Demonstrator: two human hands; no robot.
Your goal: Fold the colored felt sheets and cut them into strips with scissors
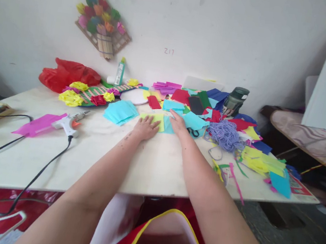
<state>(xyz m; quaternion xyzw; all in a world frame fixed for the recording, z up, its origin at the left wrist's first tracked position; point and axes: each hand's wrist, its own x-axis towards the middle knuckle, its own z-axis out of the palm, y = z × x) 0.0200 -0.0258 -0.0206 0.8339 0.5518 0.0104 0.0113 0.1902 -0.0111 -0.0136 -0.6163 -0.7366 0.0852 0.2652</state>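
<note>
My left hand [147,128] lies flat with its fingers spread on a pale yellow-green piece of crepe paper [160,121]. Fingers stretched out, my right hand [178,125] rests just to the right, over light blue crepe paper [167,126]. Neither hand grips anything. Left of my left hand is a stack of light blue paper squares [121,111]. Black-handled scissors [193,133] lie to the right of my right hand, partly covered by blue paper [195,120].
A glue gun [68,125] with a black cord lies on pink paper [41,125] at the left. Behind are a flower-decorated craft piece [94,94] and a red bag [69,75]. Purple yarn [226,135], a dark bottle [235,101] and paper scraps [261,161] occupy the right.
</note>
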